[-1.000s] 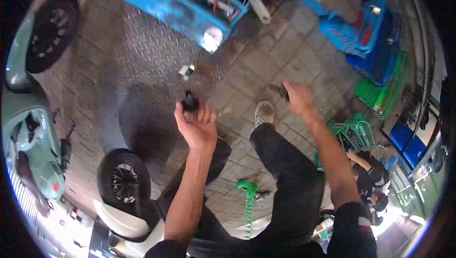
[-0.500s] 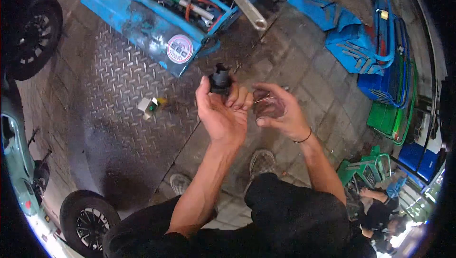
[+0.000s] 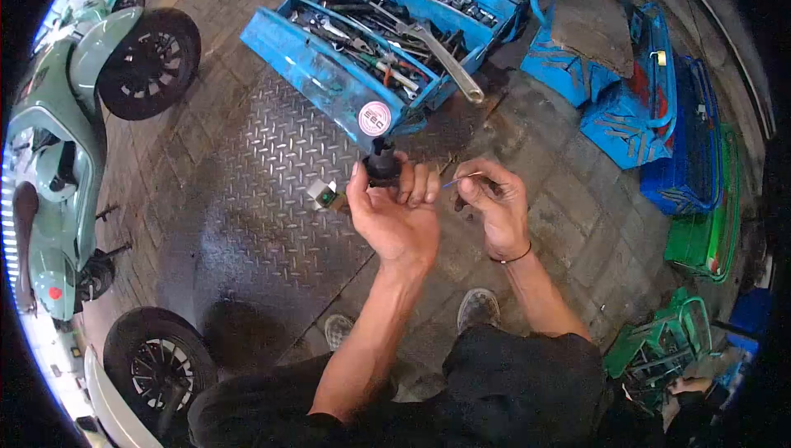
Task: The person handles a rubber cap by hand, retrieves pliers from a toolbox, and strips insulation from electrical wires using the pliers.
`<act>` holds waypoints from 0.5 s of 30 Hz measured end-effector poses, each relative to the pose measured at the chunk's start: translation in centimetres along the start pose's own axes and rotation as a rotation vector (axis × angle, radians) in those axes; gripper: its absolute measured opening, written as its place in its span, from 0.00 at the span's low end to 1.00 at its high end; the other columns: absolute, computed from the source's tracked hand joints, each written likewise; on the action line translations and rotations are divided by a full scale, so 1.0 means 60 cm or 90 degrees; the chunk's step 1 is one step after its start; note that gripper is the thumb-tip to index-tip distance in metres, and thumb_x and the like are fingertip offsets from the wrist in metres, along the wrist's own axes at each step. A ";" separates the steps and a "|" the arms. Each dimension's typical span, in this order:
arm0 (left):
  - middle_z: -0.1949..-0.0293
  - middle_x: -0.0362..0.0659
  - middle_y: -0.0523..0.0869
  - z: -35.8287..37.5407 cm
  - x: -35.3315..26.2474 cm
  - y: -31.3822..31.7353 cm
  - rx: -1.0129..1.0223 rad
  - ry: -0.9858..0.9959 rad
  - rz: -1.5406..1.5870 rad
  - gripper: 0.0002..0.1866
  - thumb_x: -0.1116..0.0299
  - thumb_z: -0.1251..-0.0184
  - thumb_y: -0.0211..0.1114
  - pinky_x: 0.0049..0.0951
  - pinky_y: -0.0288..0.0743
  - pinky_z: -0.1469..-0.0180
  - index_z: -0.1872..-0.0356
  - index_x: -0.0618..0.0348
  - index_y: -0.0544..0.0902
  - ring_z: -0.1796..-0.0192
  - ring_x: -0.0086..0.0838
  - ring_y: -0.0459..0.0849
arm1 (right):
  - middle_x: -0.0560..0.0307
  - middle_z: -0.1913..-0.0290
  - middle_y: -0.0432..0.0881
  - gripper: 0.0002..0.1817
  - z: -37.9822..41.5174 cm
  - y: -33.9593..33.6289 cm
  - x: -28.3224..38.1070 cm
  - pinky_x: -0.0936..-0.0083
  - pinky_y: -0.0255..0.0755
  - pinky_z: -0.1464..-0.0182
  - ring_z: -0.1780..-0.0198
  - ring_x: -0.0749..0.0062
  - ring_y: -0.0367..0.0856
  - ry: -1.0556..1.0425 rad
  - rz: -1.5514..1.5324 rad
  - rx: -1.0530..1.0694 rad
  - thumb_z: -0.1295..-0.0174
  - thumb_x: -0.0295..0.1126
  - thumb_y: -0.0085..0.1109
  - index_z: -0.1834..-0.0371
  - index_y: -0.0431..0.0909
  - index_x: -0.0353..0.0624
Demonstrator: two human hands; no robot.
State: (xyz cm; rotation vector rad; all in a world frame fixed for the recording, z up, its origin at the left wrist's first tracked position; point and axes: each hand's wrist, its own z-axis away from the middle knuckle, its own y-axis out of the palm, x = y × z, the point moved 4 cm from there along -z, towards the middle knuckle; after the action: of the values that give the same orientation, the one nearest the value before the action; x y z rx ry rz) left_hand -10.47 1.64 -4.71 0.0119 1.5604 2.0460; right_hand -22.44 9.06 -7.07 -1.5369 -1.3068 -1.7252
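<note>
My left hand (image 3: 402,221), palm up, has its fingers curled round a black cylindrical part (image 3: 381,165) with a notched upper rim. Between the thumb and fingers of my right hand (image 3: 499,205) is a thin, rod-like piece (image 3: 463,178), pinched and pointing left toward my left fingertips. Its exact kind is too small to make out. Both hands are over the floor, a short gap apart. A small opened white box (image 3: 321,194) with something green in it lies on the metal plate, left of my left hand.
A blue cantilever toolbox (image 3: 305,69) full of tools stands ahead, a large wrench (image 3: 449,65) lying across it. More blue and green toolboxes (image 3: 700,238) line the right. A green scooter (image 3: 74,102) and a loose wheel (image 3: 158,370) are left. Another person's hand (image 3: 690,384) shows lower right.
My right hand has gone from loosely spread and blurred to a pinch on the thin piece. My left hand keeps its hold on the black part. The camera view has shifted.
</note>
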 end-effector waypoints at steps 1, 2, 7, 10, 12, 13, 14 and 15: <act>0.79 0.34 0.59 0.001 -0.004 -0.003 0.008 -0.003 -0.004 0.27 0.43 0.25 0.55 0.31 0.55 0.67 0.60 0.64 0.79 0.73 0.23 0.57 | 0.58 0.56 0.86 0.08 -0.001 -0.005 -0.004 0.78 0.76 0.60 0.59 0.78 0.82 0.032 -0.047 0.000 0.31 0.27 0.68 0.53 0.84 0.36; 0.78 0.34 0.60 0.001 -0.006 -0.013 -0.018 -0.007 -0.037 0.27 0.43 0.25 0.55 0.30 0.56 0.66 0.60 0.63 0.79 0.73 0.24 0.58 | 0.58 0.56 0.86 0.07 -0.002 -0.013 -0.005 0.77 0.77 0.61 0.59 0.77 0.83 0.064 -0.092 -0.002 0.31 0.27 0.67 0.53 0.84 0.37; 0.76 0.35 0.67 -0.035 0.023 -0.202 -0.077 -0.017 -0.449 0.22 0.48 0.27 0.62 0.32 0.64 0.63 0.57 0.61 0.80 0.74 0.25 0.65 | 0.59 0.55 0.87 0.07 0.010 -0.064 -0.003 0.79 0.76 0.61 0.59 0.80 0.82 0.077 -0.028 -0.044 0.30 0.29 0.67 0.53 0.83 0.41; 0.70 0.42 0.77 0.001 0.049 -0.230 0.039 -0.051 -1.140 0.18 0.58 0.32 0.70 0.39 0.71 0.54 0.54 0.62 0.79 0.64 0.34 0.77 | 0.60 0.56 0.87 0.08 0.015 -0.077 0.004 0.80 0.74 0.62 0.61 0.81 0.81 0.089 0.020 -0.059 0.30 0.33 0.68 0.54 0.83 0.42; 0.65 0.46 0.79 0.015 0.071 -0.279 0.146 0.069 -1.291 0.20 0.61 0.37 0.73 0.43 0.71 0.49 0.52 0.63 0.79 0.56 0.40 0.78 | 0.60 0.57 0.86 0.10 0.020 -0.083 0.007 0.80 0.73 0.63 0.63 0.81 0.79 0.099 0.044 -0.069 0.31 0.35 0.69 0.55 0.82 0.43; 0.60 0.51 0.82 0.024 0.081 -0.274 0.262 0.205 -1.432 0.23 0.64 0.41 0.76 0.48 0.71 0.43 0.49 0.64 0.78 0.48 0.47 0.78 | 0.61 0.58 0.85 0.09 0.023 -0.084 0.005 0.80 0.72 0.63 0.63 0.82 0.78 0.111 0.045 -0.063 0.31 0.35 0.69 0.56 0.82 0.43; 0.52 0.58 0.80 0.029 0.087 -0.289 0.244 0.118 -1.422 0.27 0.65 0.44 0.77 0.53 0.66 0.34 0.45 0.64 0.78 0.40 0.59 0.73 | 0.62 0.59 0.84 0.09 0.026 -0.084 0.003 0.81 0.71 0.63 0.63 0.83 0.77 0.123 0.043 -0.058 0.31 0.35 0.69 0.56 0.82 0.43; 0.52 0.58 0.80 0.034 0.081 -0.272 0.244 0.115 -1.424 0.27 0.65 0.44 0.77 0.53 0.66 0.34 0.45 0.64 0.78 0.40 0.59 0.73 | 0.62 0.59 0.84 0.09 0.026 -0.082 0.003 0.81 0.71 0.63 0.63 0.83 0.77 0.125 0.041 -0.059 0.31 0.35 0.69 0.56 0.82 0.43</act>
State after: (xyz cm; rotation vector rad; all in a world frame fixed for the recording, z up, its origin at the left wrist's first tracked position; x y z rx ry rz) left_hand -6.98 8.25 -20.13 -1.1556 0.8384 -0.0414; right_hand -25.84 12.58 -8.67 -1.4014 -1.0818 -1.8655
